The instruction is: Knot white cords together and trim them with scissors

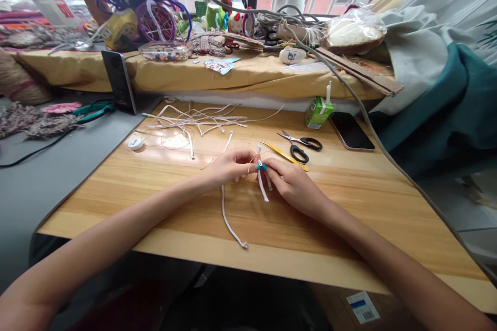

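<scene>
Both hands meet over the middle of the wooden board, pinching a short white cord [262, 186] with a small loop. Fingers of my left hand [233, 165] are closed on its left side, near a thin orange-brown thread [253, 161] that runs around the cord. My right hand [293, 181] pinches the right side of the loop. Something blue-green [261, 167] shows at the fingertips; whether it is nails or a bead I cannot tell. Beneath my left hand a longer white cord [227, 214] trails toward the front edge. Black-handled scissors [298, 146] and yellow tweezers [285, 155] lie just beyond my right hand.
Loose white cords [194, 119] spread over the back of the wooden board [349, 207]. A white round cap [135, 144] sits at left. Right of the scissors are a green drink carton [319, 113] and a phone [351, 131]. A grey cable [368, 119] crosses the right side.
</scene>
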{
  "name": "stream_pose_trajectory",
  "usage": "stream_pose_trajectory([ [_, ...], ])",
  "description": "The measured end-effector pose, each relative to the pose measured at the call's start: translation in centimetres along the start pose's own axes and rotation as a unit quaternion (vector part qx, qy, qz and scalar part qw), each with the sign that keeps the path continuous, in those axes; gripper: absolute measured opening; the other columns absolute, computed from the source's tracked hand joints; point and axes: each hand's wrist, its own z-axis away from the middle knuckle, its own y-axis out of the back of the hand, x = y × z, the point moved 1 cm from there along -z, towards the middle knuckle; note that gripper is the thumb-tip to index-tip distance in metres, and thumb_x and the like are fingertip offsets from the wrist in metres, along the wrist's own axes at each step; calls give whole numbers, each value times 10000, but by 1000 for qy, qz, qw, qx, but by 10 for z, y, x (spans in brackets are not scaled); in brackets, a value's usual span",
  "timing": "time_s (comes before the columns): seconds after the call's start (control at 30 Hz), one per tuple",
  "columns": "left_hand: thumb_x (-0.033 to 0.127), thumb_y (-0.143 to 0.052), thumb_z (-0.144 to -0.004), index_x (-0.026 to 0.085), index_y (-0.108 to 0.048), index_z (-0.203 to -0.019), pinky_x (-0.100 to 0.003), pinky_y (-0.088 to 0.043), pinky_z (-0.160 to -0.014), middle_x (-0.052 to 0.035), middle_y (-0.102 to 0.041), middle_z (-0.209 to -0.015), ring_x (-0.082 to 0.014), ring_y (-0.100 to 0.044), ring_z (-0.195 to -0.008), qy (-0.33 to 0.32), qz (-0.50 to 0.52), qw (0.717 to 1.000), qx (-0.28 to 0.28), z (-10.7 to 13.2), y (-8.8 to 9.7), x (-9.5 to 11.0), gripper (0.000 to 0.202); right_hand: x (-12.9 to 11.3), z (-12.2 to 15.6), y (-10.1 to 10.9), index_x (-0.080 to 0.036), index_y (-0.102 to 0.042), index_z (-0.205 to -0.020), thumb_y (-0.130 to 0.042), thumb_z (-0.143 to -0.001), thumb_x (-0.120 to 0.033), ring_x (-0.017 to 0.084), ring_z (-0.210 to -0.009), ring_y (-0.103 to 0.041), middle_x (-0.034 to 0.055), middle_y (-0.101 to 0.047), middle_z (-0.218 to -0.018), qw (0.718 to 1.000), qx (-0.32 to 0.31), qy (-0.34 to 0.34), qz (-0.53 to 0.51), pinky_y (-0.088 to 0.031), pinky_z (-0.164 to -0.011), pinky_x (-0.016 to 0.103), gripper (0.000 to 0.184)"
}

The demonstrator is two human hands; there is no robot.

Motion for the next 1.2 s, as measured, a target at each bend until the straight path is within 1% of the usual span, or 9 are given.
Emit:
stream_pose_trajectory([
  [0.13,227,-533,-711,143,-478,-724,-151,-262,-400,30,-547,-599,-18,-360,-397,23,41,998,-35,-3,5,0,101,12,1,0,-132,-534,-901,-357,-837,-125,149,-729,-542,69,-602,-813,988,23,78,133,-408,-650,255,188],
  [0.27,210,-492,-739,150,-542,-855,-157,-260,-394,30,-556,-595,-35,-379,-412,-1,-92,996,-16,-3,12,4,140,23,0,5,-93,-546,-985,-344,-816,-68,179,-737,-553,102,-616,-818,944,58,156,285,-405,-618,269,265],
  [0.47,141,-447,-772,147,-587,-866,-174,-362,-551,14,-576,-638,-63,-487,-578,-168,-369,914,9,4,14,13,169,19,-3,14,-97,-610,-844,-297,-846,-87,175,-636,-510,77,-583,-658,886,94,217,400,-374,-575,279,314],
  [0.67,135,-487,-750,138,-534,-743,-153,-318,-471,43,-499,-557,-45,-412,-482,-262,-461,844,87,5,13,6,48,19,-4,15,-113,-586,-862,-370,-834,-119,186,-751,-509,95,-586,-781,919,137,114,351,-398,-675,291,218],
  [0.8,124,-493,-740,140,-484,-673,-149,-305,-454,54,-468,-523,-40,-376,-453,-289,-477,814,163,5,11,1,70,14,-1,17,-98,-551,-946,-435,-825,-204,226,-850,-509,133,-598,-898,912,210,106,337,-395,-746,346,199],
  [0.87,124,-492,-741,138,-466,-646,-148,-302,-448,52,-459,-517,-40,-369,-448,-300,-481,803,184,7,8,1,99,9,1,14,-121,-574,-849,-442,-825,-234,216,-780,-532,107,-619,-808,914,199,135,327,-401,-707,339,175],
  [0.93,133,-490,-744,138,-455,-635,-149,-302,-442,49,-456,-518,-42,-368,-446,-307,-485,795,197,9,3,1,114,4,2,7,-136,-576,-786,-431,-834,-240,183,-700,-551,77,-627,-727,936,177,138,269,-411,-656,300,186],
  [1.03,143,-484,-755,139,-450,-637,-154,-302,-435,42,-469,-526,-47,-375,-445,-310,-493,787,204,12,-4,0,123,1,4,-4,-131,-569,-855,-437,-834,-222,149,-731,-573,71,-641,-827,975,144,97,138,-429,-655,251,162],
  [1.2,145,-453,-785,133,-475,-671,-165,-322,-455,12,-533,-573,-62,-437,-482,-321,-495,789,174,11,-7,-4,117,0,3,-9,-149,-581,-846,-439,-821,-169,122,-702,-574,42,-632,-805,993,114,19,10,-441,-664,231,146],
])
